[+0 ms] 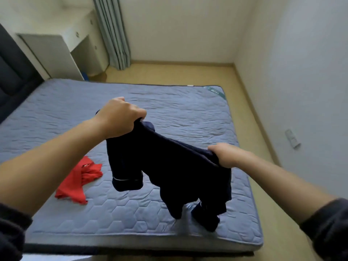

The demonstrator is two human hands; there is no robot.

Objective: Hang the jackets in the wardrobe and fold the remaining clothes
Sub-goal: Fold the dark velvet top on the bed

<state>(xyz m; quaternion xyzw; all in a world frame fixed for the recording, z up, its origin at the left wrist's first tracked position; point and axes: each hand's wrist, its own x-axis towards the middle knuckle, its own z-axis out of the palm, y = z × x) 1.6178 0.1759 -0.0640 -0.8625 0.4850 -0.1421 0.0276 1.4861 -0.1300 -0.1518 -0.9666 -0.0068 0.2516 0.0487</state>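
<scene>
A dark navy garment (pixel 169 166) with thin white trim on a cuff hangs in the air above the blue quilted mattress (pixel 169 110). My left hand (pixel 120 117) grips its upper edge on the left, and my right hand (pixel 224 154) grips the same edge on the right, lower down. The cloth sags between them, and its sleeves dangle toward the mattress's near right part. A crumpled red garment (pixel 79 179) lies on the mattress at the near left, apart from both hands.
A dark headboard (pixel 13 72) lines the left side of the bed. A white desk with drawers (pixel 62 46) and a grey curtain (pixel 113 31) stand beyond it. Wooden floor (pixel 178 72) runs past the far side and right side, bounded by white walls.
</scene>
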